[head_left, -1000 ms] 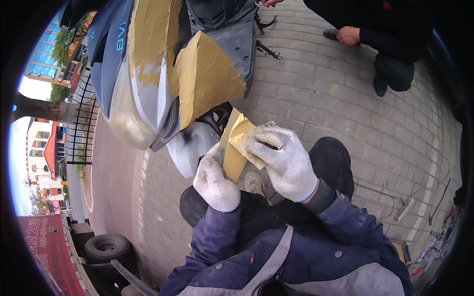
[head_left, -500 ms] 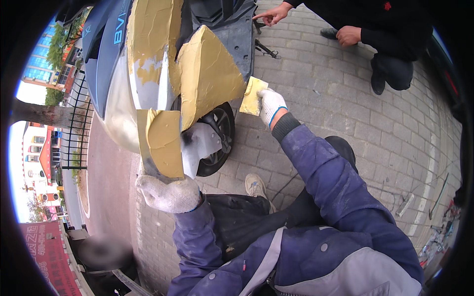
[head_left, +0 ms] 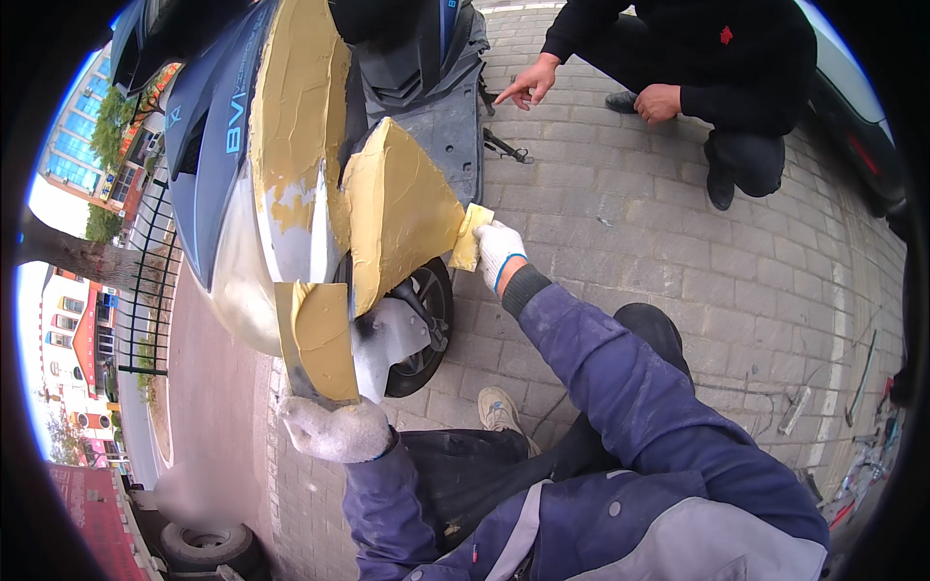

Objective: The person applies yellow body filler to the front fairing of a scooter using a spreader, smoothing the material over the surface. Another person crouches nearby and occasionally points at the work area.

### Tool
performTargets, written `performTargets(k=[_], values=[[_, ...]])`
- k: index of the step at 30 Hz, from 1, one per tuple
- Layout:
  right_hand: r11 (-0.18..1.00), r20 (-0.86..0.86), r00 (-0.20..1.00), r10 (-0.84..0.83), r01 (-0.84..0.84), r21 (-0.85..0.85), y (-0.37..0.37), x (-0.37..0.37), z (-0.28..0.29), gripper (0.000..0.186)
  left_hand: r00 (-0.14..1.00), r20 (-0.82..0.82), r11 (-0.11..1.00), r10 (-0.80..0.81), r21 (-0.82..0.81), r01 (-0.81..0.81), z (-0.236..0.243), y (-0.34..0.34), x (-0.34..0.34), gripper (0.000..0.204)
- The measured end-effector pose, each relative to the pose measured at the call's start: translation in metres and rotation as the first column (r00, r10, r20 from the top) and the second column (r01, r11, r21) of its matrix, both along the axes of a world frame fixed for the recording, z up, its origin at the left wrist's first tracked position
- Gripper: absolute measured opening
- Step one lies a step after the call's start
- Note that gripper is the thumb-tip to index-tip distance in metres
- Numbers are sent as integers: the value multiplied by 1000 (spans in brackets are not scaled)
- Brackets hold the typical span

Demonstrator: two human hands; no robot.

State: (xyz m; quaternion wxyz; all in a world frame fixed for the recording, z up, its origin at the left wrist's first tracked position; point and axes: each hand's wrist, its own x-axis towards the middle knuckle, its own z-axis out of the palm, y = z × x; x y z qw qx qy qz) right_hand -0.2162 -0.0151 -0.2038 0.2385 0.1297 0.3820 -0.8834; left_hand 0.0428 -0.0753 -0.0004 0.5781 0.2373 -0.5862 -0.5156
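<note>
Two grips apply: the left hand (head_left: 334,429) holds the board (head_left: 314,389) by its lower edge; the right hand (head_left: 500,252) pinches the spreader (head_left: 469,242) at the right corner of the coated panel (head_left: 395,218) on the scooter (head_left: 206,184). Uneven spreader pressure could gouge the panel surface — tilting the board could shed its putty (head_left: 325,334). Panel finish: mustard-yellow, ridged, with rough edges

I am wearing the fisheye camera on my head; it is looking down from near above my left hand (head_left: 336,430) and right hand (head_left: 499,252), covering the paving (head_left: 668,281) past its left edge.
</note>
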Motion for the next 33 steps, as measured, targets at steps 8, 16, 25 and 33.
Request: performTargets(k=[8, 16, 25, 33], values=[[997, -95, 995, 22, -14, 79, 6, 10, 47, 41, 994, -29, 994, -107, 5, 107, 2, 3, -3, 79], [997, -229, 973, 17, 2, 82, 12, 24, 87, 50, 997, -30, 998, -64, -16, 64, 3, 5, -4, 79], [855, -480, 866, 139, 140, 500, 16, 37, 128, 54, 998, 44, 994, -50, -91, 54, 3, 4, -5, 76], [755, -646, 737, 198, 305, 580, 22, 65, 157, 60, 998, -7, 997, -62, -37, 62, 4, 6, -14, 75]])
